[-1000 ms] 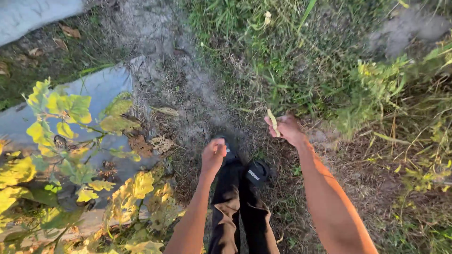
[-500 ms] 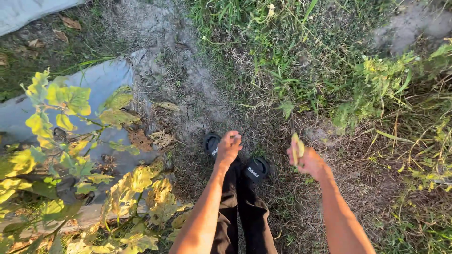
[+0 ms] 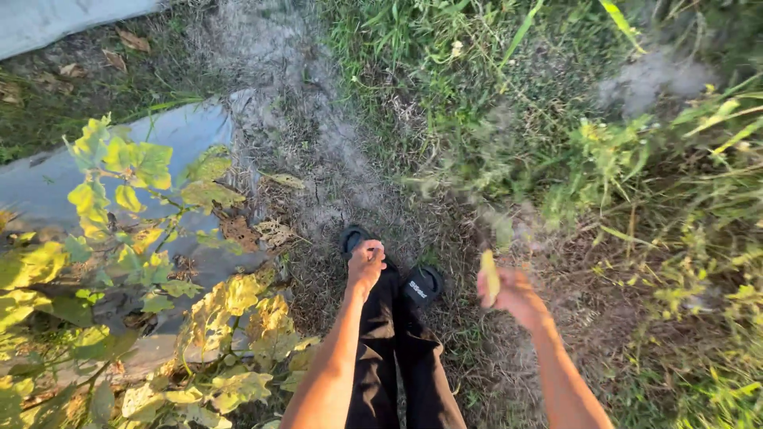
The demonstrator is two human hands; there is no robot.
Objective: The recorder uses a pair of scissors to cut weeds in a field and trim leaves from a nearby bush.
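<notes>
Head view, looking straight down: right hand (image 3: 513, 295) is closed round a small yellow-green strip, likely a leaf or pod (image 3: 490, 276), which sticks up out of the top of the fist; the whole hand is a bit motion-blurred. Left hand (image 3: 365, 265) is curled into a loose fist, fingers pressed together, can't tell if anything is inside; it sits over the left black slipper (image 3: 352, 237). Right slipper (image 3: 421, 286) is just beside it, between the two hands, black trousers (image 3: 393, 361) below. Both feet stand on dry, matted grass (image 3: 469, 349) at the edge of a bare dirt strip (image 3: 306, 119). Grey plastic sheet (image 3: 167, 143) lies to the left, partly covered by a leafy yellow-green plant (image 3: 119, 183). Green weeds (image 3: 612, 159) fill the right side, near the right hand but not touching it.
</notes>
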